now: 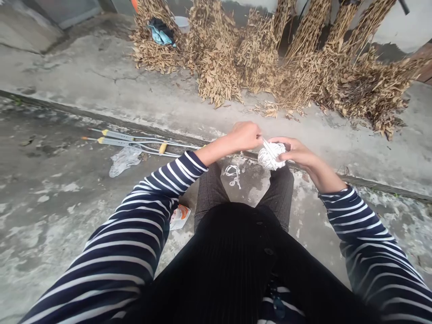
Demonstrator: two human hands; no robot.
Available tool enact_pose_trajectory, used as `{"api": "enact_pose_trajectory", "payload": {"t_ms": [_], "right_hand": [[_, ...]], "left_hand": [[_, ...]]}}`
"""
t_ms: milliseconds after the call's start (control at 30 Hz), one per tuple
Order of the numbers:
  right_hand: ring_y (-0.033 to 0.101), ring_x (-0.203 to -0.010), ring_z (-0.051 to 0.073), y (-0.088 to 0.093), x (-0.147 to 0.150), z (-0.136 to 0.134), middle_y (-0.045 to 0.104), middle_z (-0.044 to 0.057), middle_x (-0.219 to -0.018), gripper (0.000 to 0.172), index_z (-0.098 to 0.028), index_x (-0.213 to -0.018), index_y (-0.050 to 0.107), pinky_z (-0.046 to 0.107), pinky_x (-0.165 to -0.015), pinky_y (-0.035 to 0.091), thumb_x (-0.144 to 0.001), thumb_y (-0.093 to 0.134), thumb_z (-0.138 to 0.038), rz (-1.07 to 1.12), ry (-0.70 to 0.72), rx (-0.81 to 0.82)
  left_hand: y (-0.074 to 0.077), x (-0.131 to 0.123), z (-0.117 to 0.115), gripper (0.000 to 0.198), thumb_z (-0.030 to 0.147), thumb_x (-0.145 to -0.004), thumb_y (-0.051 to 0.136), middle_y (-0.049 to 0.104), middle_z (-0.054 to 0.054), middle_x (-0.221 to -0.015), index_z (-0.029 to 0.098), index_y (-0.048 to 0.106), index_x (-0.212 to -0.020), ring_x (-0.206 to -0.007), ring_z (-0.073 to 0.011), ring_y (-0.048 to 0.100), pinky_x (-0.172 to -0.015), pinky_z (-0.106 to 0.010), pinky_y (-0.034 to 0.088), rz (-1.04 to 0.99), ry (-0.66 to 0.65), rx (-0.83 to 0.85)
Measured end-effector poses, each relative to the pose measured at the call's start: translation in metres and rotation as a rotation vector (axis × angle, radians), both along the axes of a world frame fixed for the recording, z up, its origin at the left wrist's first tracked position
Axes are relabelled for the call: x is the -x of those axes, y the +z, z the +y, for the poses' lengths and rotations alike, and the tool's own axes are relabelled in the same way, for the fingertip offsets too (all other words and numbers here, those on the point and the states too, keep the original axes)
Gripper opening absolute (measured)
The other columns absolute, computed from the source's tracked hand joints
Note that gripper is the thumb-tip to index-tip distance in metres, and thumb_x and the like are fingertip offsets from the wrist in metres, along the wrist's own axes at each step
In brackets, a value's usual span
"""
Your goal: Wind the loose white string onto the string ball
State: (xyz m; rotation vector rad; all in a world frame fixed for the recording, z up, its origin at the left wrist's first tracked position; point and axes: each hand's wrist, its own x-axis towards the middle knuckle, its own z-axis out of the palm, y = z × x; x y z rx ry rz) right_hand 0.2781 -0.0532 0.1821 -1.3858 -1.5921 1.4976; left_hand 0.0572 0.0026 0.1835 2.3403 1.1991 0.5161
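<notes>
A white ball of cord [270, 157] is held above my knees, a little right of the middle. My right hand [294, 150] wraps its thumb and fingers round the ball's right side. Close by on the left, my left hand [245, 136] is closed in a pinch on a strand of the same white cord, which runs taut to the top of the ball. Its fingertips are partly hidden behind the fist. Below, a loose tangle of white cord [233, 175] lies on the concrete between my legs.
Crutches [135, 143] lie on the ground to the left, with a crumpled clear plastic bag [124, 159] against them. An orange and white packet [180, 216] is beside my left leg. Dried plant bundles [219, 54] line the wall beyond a low concrete step [101, 85].
</notes>
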Motion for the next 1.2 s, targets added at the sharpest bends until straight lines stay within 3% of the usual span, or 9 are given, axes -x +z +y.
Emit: {"api": "enact_pose_trajectory", "payload": {"t_ms": [267, 467, 567, 667, 767, 867, 967, 1100, 1200], "right_hand": [[0.066, -0.098, 0.024, 0.003, 0.009, -0.02, 0.073, 0.005, -0.114, 0.081, -0.024, -0.128, 0.065, 0.032, -0.078, 0.054, -0.05, 0.084, -0.016, 0.163, -0.022, 0.074], [0.07, -0.105, 0.026, 0.02, 0.004, -0.025, 0.073, 0.006, -0.124, 0.097, -0.026, -0.146, 0.062, 0.034, -0.083, 0.057, -0.053, 0.087, -0.017, 0.188, 0.033, 0.045], [0.07, -0.11, 0.028, 0.038, -0.002, -0.018, 0.071, 0.006, -0.133, 0.094, -0.027, -0.147, 0.064, 0.037, -0.088, 0.059, -0.057, 0.09, -0.025, 0.191, 0.056, -0.051], [0.069, -0.117, 0.03, 0.071, -0.006, -0.005, 0.07, 0.004, -0.137, 0.093, -0.03, -0.148, 0.064, 0.045, -0.1, 0.059, -0.06, 0.094, -0.035, 0.17, 0.107, -0.237], [0.066, -0.126, 0.032, 0.113, -0.003, 0.004, 0.068, 0.004, -0.141, 0.093, -0.032, -0.149, 0.063, 0.05, -0.111, 0.053, -0.063, 0.096, -0.046, 0.185, 0.143, -0.382], [0.063, -0.133, 0.034, 0.139, 0.002, 0.004, 0.066, 0.004, -0.146, 0.091, -0.032, -0.146, 0.064, 0.05, -0.117, 0.051, -0.062, 0.096, -0.048, 0.233, 0.123, -0.471], [0.066, -0.128, 0.031, 0.133, 0.001, -0.001, 0.07, 0.003, -0.14, 0.089, -0.033, -0.142, 0.067, 0.048, -0.117, 0.051, -0.059, 0.098, -0.038, 0.287, 0.097, -0.436], [0.068, -0.121, 0.027, 0.098, -0.002, -0.009, 0.074, 0.003, -0.131, 0.082, -0.031, -0.135, 0.073, 0.042, -0.115, 0.051, -0.056, 0.097, -0.03, 0.339, 0.096, -0.282], [0.067, -0.118, 0.026, 0.077, -0.002, -0.017, 0.072, 0.004, -0.132, 0.087, -0.029, -0.136, 0.073, 0.04, -0.111, 0.052, -0.053, 0.097, -0.032, 0.381, 0.087, -0.226]], "left_hand": [[-0.018, 0.004, 0.03, 0.018, 0.011, -0.068, 0.061, 0.053, 0.0, -0.048, 0.016, 0.067, -0.052, -0.05, -0.0116, 0.042, -0.053, -0.028, 0.03, -0.115, -0.04, 0.273], [-0.02, 0.0, 0.046, 0.009, 0.011, -0.071, 0.067, 0.066, -0.002, -0.061, 0.013, 0.074, -0.065, -0.056, -0.011, 0.057, -0.056, -0.022, 0.049, -0.346, -0.118, 0.439], [0.005, -0.001, 0.054, 0.009, 0.011, -0.074, 0.069, 0.065, -0.001, -0.065, 0.012, 0.077, -0.075, -0.066, -0.0119, 0.064, -0.069, -0.024, 0.058, -0.367, -0.148, 0.426], [0.057, 0.0, 0.069, 0.014, 0.01, -0.079, 0.066, 0.066, -0.003, -0.071, 0.011, 0.079, -0.084, -0.076, -0.0139, 0.069, -0.08, -0.029, 0.061, -0.398, -0.172, 0.335], [0.115, 0.0, 0.079, 0.012, 0.011, -0.083, 0.066, 0.068, -0.004, -0.075, 0.011, 0.078, -0.085, -0.077, -0.0127, 0.07, -0.078, -0.027, 0.06, -0.469, -0.204, 0.244], [0.141, 0.0, 0.076, 0.01, 0.014, -0.085, 0.068, 0.07, -0.005, -0.074, 0.009, 0.074, -0.079, -0.069, -0.0106, 0.067, -0.07, -0.024, 0.057, -0.542, -0.245, 0.253], [0.121, -0.001, 0.065, 0.014, 0.017, -0.086, 0.068, 0.068, -0.006, -0.068, 0.01, 0.071, -0.074, -0.059, -0.0092, 0.063, -0.061, -0.022, 0.052, -0.575, -0.247, 0.368], [0.074, -0.002, 0.046, 0.019, 0.016, -0.087, 0.064, 0.06, -0.002, -0.054, 0.012, 0.067, -0.068, -0.047, -0.0087, 0.056, -0.051, -0.021, 0.042, -0.54, -0.185, 0.526], [0.06, -0.004, 0.037, 0.019, 0.016, -0.084, 0.065, 0.057, -0.003, -0.049, 0.013, 0.067, -0.065, -0.043, -0.0095, 0.051, -0.05, -0.023, 0.039, -0.444, -0.206, 0.58]]}}
